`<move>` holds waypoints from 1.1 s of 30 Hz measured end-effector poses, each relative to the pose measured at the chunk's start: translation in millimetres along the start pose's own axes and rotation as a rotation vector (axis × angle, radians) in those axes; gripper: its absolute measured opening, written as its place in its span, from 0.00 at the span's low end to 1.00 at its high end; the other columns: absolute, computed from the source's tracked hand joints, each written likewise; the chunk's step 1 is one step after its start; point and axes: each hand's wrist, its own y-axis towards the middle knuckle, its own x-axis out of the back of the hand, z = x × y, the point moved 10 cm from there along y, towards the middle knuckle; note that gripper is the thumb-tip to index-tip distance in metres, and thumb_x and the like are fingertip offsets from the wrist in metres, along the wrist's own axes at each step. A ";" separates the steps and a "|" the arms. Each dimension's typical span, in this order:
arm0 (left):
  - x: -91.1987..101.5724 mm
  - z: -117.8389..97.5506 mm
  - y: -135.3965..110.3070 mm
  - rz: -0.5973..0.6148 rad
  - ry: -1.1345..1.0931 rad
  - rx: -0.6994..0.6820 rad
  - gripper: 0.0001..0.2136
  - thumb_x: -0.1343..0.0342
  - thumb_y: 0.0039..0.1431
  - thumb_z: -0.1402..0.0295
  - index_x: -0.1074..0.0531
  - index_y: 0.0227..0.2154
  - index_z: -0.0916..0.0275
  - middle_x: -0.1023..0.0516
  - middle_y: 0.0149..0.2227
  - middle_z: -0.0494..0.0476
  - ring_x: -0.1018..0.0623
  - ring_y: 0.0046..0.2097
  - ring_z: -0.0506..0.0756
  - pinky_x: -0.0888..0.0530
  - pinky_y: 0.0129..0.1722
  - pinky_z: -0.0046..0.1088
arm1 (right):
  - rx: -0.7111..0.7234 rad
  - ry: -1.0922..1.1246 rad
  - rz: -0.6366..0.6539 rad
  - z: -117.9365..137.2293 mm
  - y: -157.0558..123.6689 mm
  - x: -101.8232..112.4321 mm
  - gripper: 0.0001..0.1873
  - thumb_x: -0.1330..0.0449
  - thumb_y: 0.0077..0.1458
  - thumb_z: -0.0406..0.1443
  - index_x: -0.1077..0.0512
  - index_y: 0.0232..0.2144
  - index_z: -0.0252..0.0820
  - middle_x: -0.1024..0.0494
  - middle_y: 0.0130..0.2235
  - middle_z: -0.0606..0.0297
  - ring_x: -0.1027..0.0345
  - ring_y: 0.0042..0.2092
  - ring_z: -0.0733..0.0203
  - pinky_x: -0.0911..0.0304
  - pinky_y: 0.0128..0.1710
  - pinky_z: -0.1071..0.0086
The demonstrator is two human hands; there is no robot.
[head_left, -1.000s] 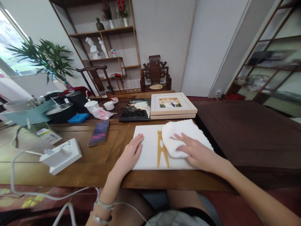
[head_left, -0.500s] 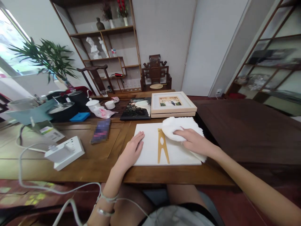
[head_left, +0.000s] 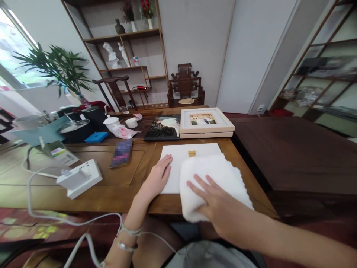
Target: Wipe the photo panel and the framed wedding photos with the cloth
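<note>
a white vase [head_left: 150, 24] holds red flowers [head_left: 146, 9]; the left hand [head_left: 156, 179] lies flat on the white board [head_left: 175, 169], fingers extended; the right hand [head_left: 216, 204] rests palm-down, fingers spread, on the white cloth [head_left: 214, 165] covering the board's right part; the cloth hides all but the yellow cutout's [head_left: 192, 153] top.

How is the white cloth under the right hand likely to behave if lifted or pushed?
The white cloth would likely droop, as its wavy edge looks soft. It is probably light, given its fluffy look. Pushed, it may bunch or slide rather than roll, being spread out under the right hand.
</note>
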 end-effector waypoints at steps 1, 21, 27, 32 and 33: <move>-0.2 0.3 -0.1 -0.001 0.002 -0.006 0.19 0.59 0.62 0.68 0.32 0.52 0.68 0.32 0.58 0.65 0.35 0.61 0.58 0.38 0.60 0.43 | 0.050 0.025 0.016 9.9 -4.7 0.1 0.22 0.48 0.44 0.24 0.25 0.42 0.36 0.47 0.64 0.46 0.65 0.65 0.37 0.63 0.60 0.40; 0.5 4.4 0.4 -0.019 -0.083 -0.023 0.20 0.60 0.61 0.72 0.32 0.52 0.65 0.31 0.57 0.62 0.35 0.61 0.58 0.38 0.61 0.44 | -0.036 -0.109 -0.057 -33.2 62.2 10.0 0.25 0.49 0.47 0.24 0.29 0.49 0.34 0.41 0.61 0.43 0.56 0.63 0.37 0.59 0.59 0.42; 0.2 4.2 -1.5 -0.004 -0.094 -0.011 0.20 0.60 0.61 0.71 0.32 0.52 0.68 0.33 0.58 0.65 0.35 0.61 0.58 0.37 0.60 0.43 | 0.263 0.036 0.061 28.6 14.2 10.5 0.19 0.48 0.48 0.26 0.25 0.41 0.37 0.38 0.61 0.50 0.58 0.65 0.44 0.62 0.62 0.48; 1.4 3.5 -0.9 -0.008 -0.110 0.002 0.19 0.59 0.61 0.70 0.32 0.52 0.65 0.32 0.58 0.63 0.35 0.61 0.58 0.37 0.60 0.44 | 0.286 0.253 0.062 -13.1 21.9 38.5 0.27 0.53 0.41 0.21 0.27 0.42 0.40 0.24 0.46 0.61 0.35 0.53 0.58 0.46 0.56 0.62; 1.6 2.2 -0.6 -0.007 -0.108 -0.002 0.19 0.60 0.61 0.70 0.32 0.52 0.65 0.32 0.58 0.62 0.35 0.61 0.58 0.38 0.61 0.43 | 0.220 0.225 0.020 -32.2 29.1 42.9 0.27 0.53 0.41 0.21 0.27 0.42 0.41 0.22 0.43 0.63 0.32 0.49 0.58 0.42 0.53 0.64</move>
